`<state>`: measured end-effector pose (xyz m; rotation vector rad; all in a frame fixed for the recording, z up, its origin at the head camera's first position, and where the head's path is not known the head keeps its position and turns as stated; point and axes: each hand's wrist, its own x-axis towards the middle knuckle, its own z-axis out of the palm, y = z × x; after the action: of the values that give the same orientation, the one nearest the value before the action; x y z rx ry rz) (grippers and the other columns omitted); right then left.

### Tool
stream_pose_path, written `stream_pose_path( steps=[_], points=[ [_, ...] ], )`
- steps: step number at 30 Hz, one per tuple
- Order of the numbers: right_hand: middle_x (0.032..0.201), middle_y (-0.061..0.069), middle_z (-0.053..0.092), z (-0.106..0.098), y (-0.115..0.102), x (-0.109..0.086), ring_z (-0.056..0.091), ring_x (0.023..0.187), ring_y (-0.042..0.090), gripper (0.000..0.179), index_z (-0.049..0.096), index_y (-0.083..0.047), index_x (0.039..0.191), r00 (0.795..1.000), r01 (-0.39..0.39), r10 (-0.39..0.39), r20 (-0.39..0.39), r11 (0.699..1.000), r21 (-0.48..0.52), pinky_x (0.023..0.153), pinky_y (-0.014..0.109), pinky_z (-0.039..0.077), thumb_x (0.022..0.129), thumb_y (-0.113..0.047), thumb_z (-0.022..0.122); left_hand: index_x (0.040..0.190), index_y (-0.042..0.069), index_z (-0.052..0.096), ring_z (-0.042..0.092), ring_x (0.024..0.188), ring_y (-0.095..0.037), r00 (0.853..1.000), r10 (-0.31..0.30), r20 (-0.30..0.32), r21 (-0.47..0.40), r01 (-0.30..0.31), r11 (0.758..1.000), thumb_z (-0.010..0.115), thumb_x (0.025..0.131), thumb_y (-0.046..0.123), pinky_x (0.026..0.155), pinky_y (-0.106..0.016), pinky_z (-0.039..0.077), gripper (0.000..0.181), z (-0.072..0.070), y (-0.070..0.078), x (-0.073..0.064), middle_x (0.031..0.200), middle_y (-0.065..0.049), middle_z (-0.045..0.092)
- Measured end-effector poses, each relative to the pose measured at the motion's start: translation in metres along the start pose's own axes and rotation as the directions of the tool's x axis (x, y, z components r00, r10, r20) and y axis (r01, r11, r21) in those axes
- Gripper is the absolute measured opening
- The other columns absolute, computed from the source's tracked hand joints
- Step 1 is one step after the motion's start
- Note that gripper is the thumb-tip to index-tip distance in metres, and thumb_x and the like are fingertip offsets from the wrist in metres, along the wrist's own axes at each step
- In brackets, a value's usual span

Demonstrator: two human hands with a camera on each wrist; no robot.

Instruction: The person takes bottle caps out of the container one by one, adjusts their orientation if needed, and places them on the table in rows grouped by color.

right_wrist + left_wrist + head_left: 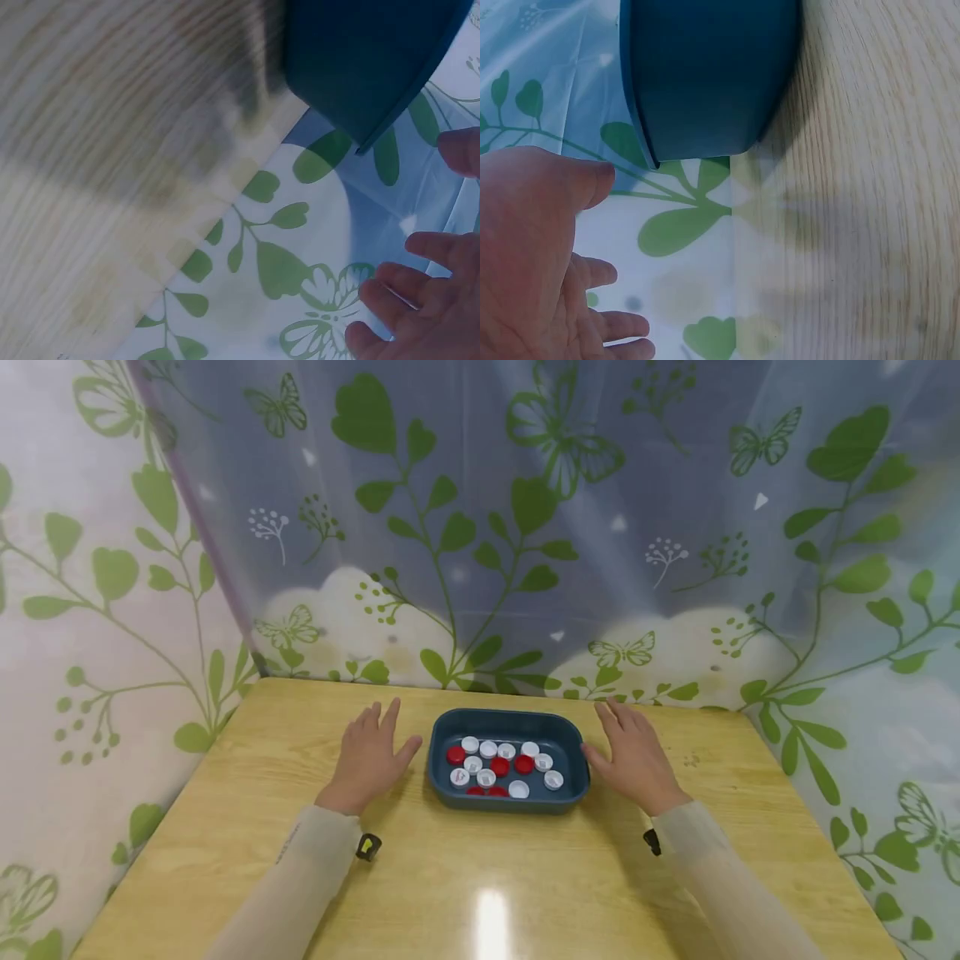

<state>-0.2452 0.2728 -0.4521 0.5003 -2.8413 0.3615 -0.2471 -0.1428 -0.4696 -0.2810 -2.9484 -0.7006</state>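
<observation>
A dark blue rectangular tub (510, 805) stands on the table between my two hands. In it lie several round bottle caps, some white (518, 789) and some red (456, 755). My left hand (367, 760) is held beside the tub's left end, fingers extended and thumb apart from the wall. On the opposite side is my right hand (636, 760), its fingers spread and its thumb close to the rim. Both wrist views show the tub's outer wall (712, 82) with a gap to the hand (427, 292). Neither hand holds anything.
The wooden table (480, 860) ends at the back against a curtain (465, 568) printed with leaves and butterflies. Similar patterned sheets hang at the left (90, 568) and right. A dark band piece (368, 847) sits at my left wrist, another (652, 842) at the right.
</observation>
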Motion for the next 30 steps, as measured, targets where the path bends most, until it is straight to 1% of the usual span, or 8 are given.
stream_pose_path(
  steps=[10,12,14,17,20,23,26,30],
  points=[
    [0.141,0.021,0.055,-0.007,-0.021,0.018,0.052,0.130,0.040,0.061,0.049,0.000,0.148,0.991,0.113,-0.113,-0.067,0.994,-0.002,0.108,0.059,0.042,0.099,-0.031,0.068,0.163,0.000,0.023,0.031,0.147,-0.052,1.000,-0.004,0.021,-0.023,0.004,1.000,0.049,0.107,0.047,0.118,-0.064,0.025,0.077,0.004,0.002,0.003,0.160,-0.034,0.030],
    [0.134,0.020,0.060,-0.008,-0.026,0.023,0.058,0.123,0.039,0.056,0.054,0.000,0.143,0.986,0.154,-0.155,-0.062,0.988,-0.020,0.104,0.058,0.045,0.098,-0.028,0.070,0.162,0.000,0.026,0.037,0.144,-0.051,0.999,-0.015,0.037,-0.050,0.016,0.999,0.048,0.108,0.046,0.116,-0.063,0.030,0.075,0.007,0.003,0.004,0.157,-0.033,0.036],
    [0.126,0.017,0.065,-0.009,-0.032,0.029,0.062,0.114,0.037,0.048,0.061,0.000,0.135,0.978,0.202,-0.204,-0.045,0.978,-0.048,0.101,0.056,0.048,0.097,-0.025,0.073,0.157,-0.001,0.036,0.049,0.135,-0.047,0.998,-0.036,0.045,-0.086,0.040,0.996,0.048,0.108,0.047,0.110,-0.060,0.039,0.069,0.011,0.005,0.003,0.148,-0.029,0.050],
    [0.114,0.012,0.070,-0.006,-0.039,0.035,0.066,0.104,0.032,0.037,0.068,-0.003,0.123,0.961,0.275,-0.275,0.012,0.956,-0.101,0.097,0.053,0.050,0.094,-0.024,0.077,0.134,0.005,0.059,0.065,0.106,-0.035,0.994,-0.093,0.057,-0.160,0.101,0.982,0.047,0.108,0.050,0.092,-0.051,0.051,0.054,0.019,0.008,0.002,0.116,-0.016,0.069],
    [0.103,0.006,0.072,0.000,-0.042,0.038,0.065,0.095,0.028,0.029,0.073,-0.008,0.111,0.942,0.333,-0.320,0.106,0.930,-0.154,0.092,0.050,0.050,0.091,-0.026,0.081,0.102,0.013,0.065,0.061,0.078,-0.023,0.987,-0.151,0.055,-0.256,0.160,0.953,0.048,0.107,0.052,0.073,-0.040,0.048,0.043,0.029,0.012,0.000,0.084,-0.003,0.065],
    [0.094,0.003,0.071,0.007,-0.044,0.038,0.064,0.087,0.025,0.029,0.073,-0.011,0.104,0.922,0.366,-0.324,0.214,0.909,-0.198,0.088,0.049,0.048,0.089,-0.033,0.083,0.090,0.016,0.063,0.055,0.071,-0.020,0.983,-0.175,0.056,-0.338,0.184,0.923,0.052,0.106,0.051,0.067,-0.035,0.042,0.040,0.038,0.016,-0.003,0.076,-0.001,0.058],
    [0.092,0.003,0.071,0.013,-0.042,0.037,0.064,0.084,0.024,0.034,0.074,-0.011,0.104,0.903,0.383,-0.311,0.296,0.895,-0.227,0.091,0.050,0.045,0.088,-0.040,0.082,0.087,0.016,0.063,0.054,0.070,-0.019,0.983,-0.174,0.054,-0.372,0.182,0.910,0.055,0.106,0.047,0.065,-0.033,0.041,0.037,0.044,0.020,-0.005,0.074,0.000,0.057],
    [0.094,0.002,0.073,0.018,-0.038,0.036,0.064,0.089,0.025,0.040,0.076,-0.012,0.105,0.902,0.357,-0.280,0.329,0.912,-0.202,0.101,0.054,0.041,0.086,-0.048,0.082,0.082,0.014,0.059,0.052,0.067,-0.019,0.985,-0.168,0.034,-0.388,0.167,0.906,0.053,0.108,0.042,0.062,-0.033,0.039,0.038,0.048,0.024,-0.006,0.070,-0.002,0.052]
  ],
)
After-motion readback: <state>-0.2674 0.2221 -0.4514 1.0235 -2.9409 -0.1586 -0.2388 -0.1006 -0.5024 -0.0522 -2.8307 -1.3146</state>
